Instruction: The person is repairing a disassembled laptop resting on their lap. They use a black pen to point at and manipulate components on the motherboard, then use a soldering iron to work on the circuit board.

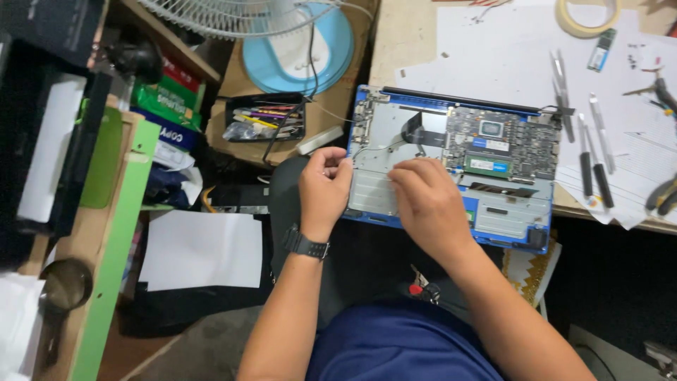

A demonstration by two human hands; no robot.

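ur left hand (323, 189) curled at left edge of opened blue laptop (451, 166), fingertips pinched (on what, can't tell, too small). right hand (425, 201) lies flat on silver plate, hiding area beneath. laptop overhangs desk (402, 35) edge; screwdrivers (592, 159) to its right.

We see a wooden table (405, 32), white paper sheets (508, 42) over it, our opened blue laptop (451, 166) hanging over its front edge, screwdrivers (592, 152) on the paper, a tape roll (587, 15), pliers (661, 196) at the right.
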